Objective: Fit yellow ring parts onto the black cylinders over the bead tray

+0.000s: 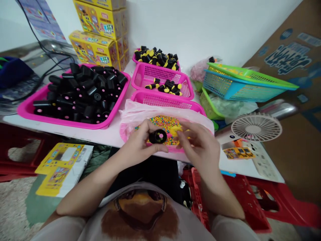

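Observation:
A small black plastic cup (153, 137) is in the closed fingers of my left hand (139, 142), its mouth turned toward me with a pink dot showing inside. My right hand (202, 144) pinches a round yellow cap (175, 130) just to the right of the cup, apart from it. Both hands are over a pink basket lined with a thin plastic bag (132, 112), full of tiny coloured beads (163, 122). Part of the cap is hidden behind my right fingers.
At left a big pink basket (100, 126) holds many black cups. Behind the beads, pink baskets (187, 83) hold yellow-capped black pieces (168, 87). Yellow boxes (94, 48) are stacked at the back. On the right are stacked baskets (225, 85) and a small fan (255, 129).

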Demonstrator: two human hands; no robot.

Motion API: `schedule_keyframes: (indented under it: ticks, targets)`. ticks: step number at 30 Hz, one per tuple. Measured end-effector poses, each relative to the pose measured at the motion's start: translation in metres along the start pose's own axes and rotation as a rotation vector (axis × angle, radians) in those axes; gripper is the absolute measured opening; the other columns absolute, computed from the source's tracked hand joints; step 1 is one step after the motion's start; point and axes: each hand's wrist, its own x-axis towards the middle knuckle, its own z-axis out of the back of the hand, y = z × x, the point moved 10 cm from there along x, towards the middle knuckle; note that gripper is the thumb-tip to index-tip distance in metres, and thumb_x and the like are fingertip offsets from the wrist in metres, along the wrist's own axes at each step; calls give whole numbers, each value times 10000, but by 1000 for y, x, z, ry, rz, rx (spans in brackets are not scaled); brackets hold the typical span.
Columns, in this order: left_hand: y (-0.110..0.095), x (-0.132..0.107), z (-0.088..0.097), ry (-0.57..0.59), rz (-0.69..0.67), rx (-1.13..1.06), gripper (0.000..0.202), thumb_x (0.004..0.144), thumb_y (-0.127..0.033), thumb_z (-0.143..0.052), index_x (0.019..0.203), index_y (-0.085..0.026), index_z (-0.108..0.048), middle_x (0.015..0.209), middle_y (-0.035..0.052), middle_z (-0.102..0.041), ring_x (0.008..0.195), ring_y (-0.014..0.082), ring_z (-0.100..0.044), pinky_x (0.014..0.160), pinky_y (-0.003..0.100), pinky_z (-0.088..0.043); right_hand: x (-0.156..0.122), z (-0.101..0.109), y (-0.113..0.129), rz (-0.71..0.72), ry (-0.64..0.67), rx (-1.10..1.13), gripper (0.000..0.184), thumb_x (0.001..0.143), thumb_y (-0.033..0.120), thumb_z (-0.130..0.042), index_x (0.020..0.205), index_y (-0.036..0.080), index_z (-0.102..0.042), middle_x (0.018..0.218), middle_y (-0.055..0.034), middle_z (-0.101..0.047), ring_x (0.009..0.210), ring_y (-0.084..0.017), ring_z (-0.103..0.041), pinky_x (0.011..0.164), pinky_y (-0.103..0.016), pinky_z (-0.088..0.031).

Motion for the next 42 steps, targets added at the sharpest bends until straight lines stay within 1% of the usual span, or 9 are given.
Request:
schedule_keyframes:
  ticks: [4,11,17,21,24,28,30,34,42]
  targets:
    - [-14,-12,-11,49,-36,-27,476,868,-595,-765,971,-240,-465,933,15,-580,842,178,-564,723,297,-443,-24,4,43,174,-188,141,490,910,107,-747,1300,400,-700,1049,6,-814,932,-218,-787,826,-384,-675]
    - [-4,-24,-21,130,15,-17,482,945,-704,-559,1010,-243,-436,949,21,-544,833,180,-521,730,303,-446,-38,-17,36,213,-121,278,513,930,50,-684,1326,374,-707,1152,-15,-810,1026,-237,-776,931,-473,-647]
    - [7,-29,-29,76,-1,-190,449,1004,-653,-511,1107,-218,-472,1016,34,-537,909,170,-522,804,285,-455,-49,-11,37,244,-179,292,464,888,0,-710,1259,275,-755,1119,-43,-812,1005,-212,-768,899,-408,-644]
    - [26,-34,-33,-17,114,-425,386,1011,-597,-562,1054,-217,-518,980,13,-560,864,144,-536,799,268,-463,-51,-11,37,251,-189,322,417,897,13,-710,1225,265,-763,1065,-45,-807,975,-201,-757,859,-376,-639]
    - [38,-35,-43,-40,238,-582,367,959,-556,-666,962,-211,-540,857,-16,-561,733,127,-532,686,253,-455,-52,-13,30,271,-201,307,358,904,173,-784,1247,271,-744,1007,-44,-793,984,-218,-739,889,-396,-629]
    - [42,-35,-59,-25,382,-849,392,859,-511,-766,985,-226,-530,821,-26,-608,746,166,-648,667,275,-527,-53,-26,20,299,-79,330,617,831,429,-863,1393,306,-641,1176,-61,-758,1180,-287,-697,1045,-484,-588]
    - [44,-35,-64,-40,440,-936,396,831,-448,-797,1020,-232,-523,821,-33,-629,743,172,-682,615,255,-540,-55,-32,15,270,-18,357,610,868,377,-831,1430,333,-599,1237,-59,-726,1195,-276,-694,1033,-465,-602]
    - [49,-37,-74,-38,539,-1057,289,881,-350,-740,1052,-209,-554,810,-14,-668,698,161,-702,486,189,-508,-57,-33,13,215,-50,351,467,936,295,-711,1392,286,-612,1277,-94,-678,1194,-278,-677,1034,-458,-599]
    - [48,-40,-80,-112,632,-1242,71,920,-221,-592,945,-161,-621,736,24,-710,629,142,-692,508,180,-570,-59,-32,31,254,-227,232,399,924,189,-539,1317,208,-604,1143,-124,-676,1085,-289,-698,930,-472,-624]
